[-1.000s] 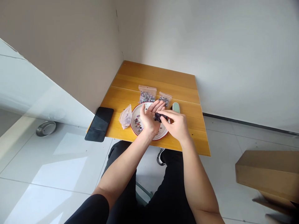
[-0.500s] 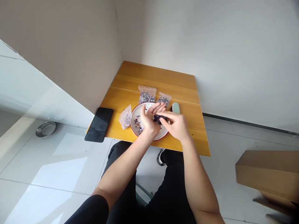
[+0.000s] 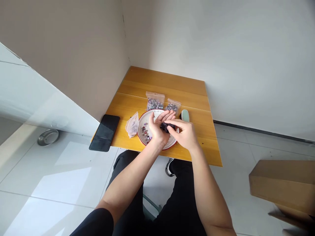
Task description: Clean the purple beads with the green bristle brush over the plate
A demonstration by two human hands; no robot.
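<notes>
My left hand (image 3: 158, 129) is held palm up over the plate, its fingers stretched out and open. A dark, bunched, soft-looking piece (image 3: 167, 127) lies against its palm; its exact kind cannot be made out. The thumb and fingers of my right hand (image 3: 184, 131) pinch this dark piece from the right. Beneath both hands is a white plate (image 3: 142, 119) with a red rim, partly hidden by them. Small mixed beads (image 3: 145, 131) in purple, red and pale colours lie on its left side.
Two zip bags of beads (image 3: 155, 103) (image 3: 172, 105) lie behind the plate, and another clear bag (image 3: 132, 125) sits left of it. A pale green oval object (image 3: 185, 115) lies at right, a black phone (image 3: 104, 132) at the table's left edge. Walls border the wooden table (image 3: 167, 77).
The dark piece has shifted slightly left, further onto my left palm, with my right fingers still pinching it. The whole view has moved down a little.
</notes>
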